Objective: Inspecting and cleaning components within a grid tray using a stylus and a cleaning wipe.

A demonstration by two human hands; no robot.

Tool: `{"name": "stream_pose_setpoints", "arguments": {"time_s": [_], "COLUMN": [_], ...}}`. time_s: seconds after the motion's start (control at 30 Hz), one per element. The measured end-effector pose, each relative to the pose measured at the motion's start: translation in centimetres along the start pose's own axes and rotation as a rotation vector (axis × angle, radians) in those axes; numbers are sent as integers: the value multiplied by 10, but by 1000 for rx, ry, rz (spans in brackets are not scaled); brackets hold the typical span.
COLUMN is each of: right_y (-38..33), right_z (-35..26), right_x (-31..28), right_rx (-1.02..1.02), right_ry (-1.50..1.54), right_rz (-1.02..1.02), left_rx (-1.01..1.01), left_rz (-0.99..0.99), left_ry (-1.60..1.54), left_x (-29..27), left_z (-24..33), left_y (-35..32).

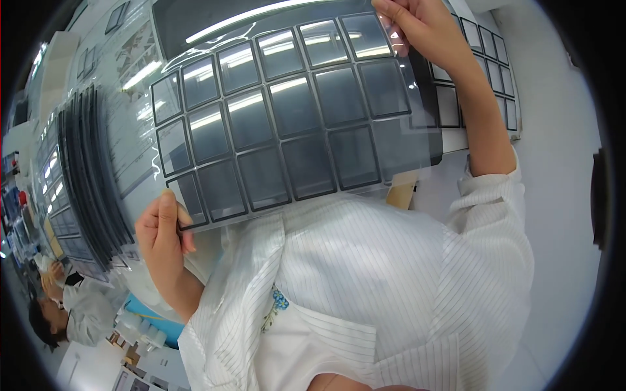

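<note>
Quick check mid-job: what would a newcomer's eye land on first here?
Probably the clear sheet of dark-framed rectangles across the upper middle, pinched at lower left by the left hand and at upper right by the right hand. Next, the row of dark panels at far left, with another person below it in the picture.

Sheet of dark-framed panes (290, 107), toward 12 o'clock: no text can be read
Stack of dark-edged panels (91, 169), 9 o'clock: nothing legible
Gridded panel (488, 40), 2 o'clock: no readable mark
Surface (124, 124), 10 o'clock: no words made out
White containers (140, 329), 8 o'clock: too small to read
Striped shirt (365, 260), 6 o'clock: no lettering seen
</note>
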State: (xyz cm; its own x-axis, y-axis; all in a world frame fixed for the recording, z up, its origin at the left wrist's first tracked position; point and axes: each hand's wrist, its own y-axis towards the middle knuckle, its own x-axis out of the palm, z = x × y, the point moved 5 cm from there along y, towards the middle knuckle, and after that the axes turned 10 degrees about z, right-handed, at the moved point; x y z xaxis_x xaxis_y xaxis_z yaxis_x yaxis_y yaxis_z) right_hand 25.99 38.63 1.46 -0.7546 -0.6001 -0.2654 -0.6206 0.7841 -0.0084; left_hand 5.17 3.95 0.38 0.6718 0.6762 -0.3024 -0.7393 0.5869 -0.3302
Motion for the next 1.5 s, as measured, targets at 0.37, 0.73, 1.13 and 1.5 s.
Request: {"name": "stream_pose_setpoints", "arguments": {"time_s": [0.37, 0.73, 1.13, 1.5], "right_y": [2, 5, 20, 15], "right_z": [6, 9, 34, 25], "right_x": [-5, -6, -26, -27], "right_rx": [21, 0, -214, -165], "right_ry": [-126, -126, -319, -268], "right_rz": [50, 105, -7, 39], "left_rx": [-65, -43, -108, -160], "left_rz": [-5, -59, -111, -132], "left_ry": [-10, -30, -132, -130], "left_x": [8, 13, 17, 18], "left_z": [0, 3, -1, 0], "left_y": [-3, -5, -10, -13]}}
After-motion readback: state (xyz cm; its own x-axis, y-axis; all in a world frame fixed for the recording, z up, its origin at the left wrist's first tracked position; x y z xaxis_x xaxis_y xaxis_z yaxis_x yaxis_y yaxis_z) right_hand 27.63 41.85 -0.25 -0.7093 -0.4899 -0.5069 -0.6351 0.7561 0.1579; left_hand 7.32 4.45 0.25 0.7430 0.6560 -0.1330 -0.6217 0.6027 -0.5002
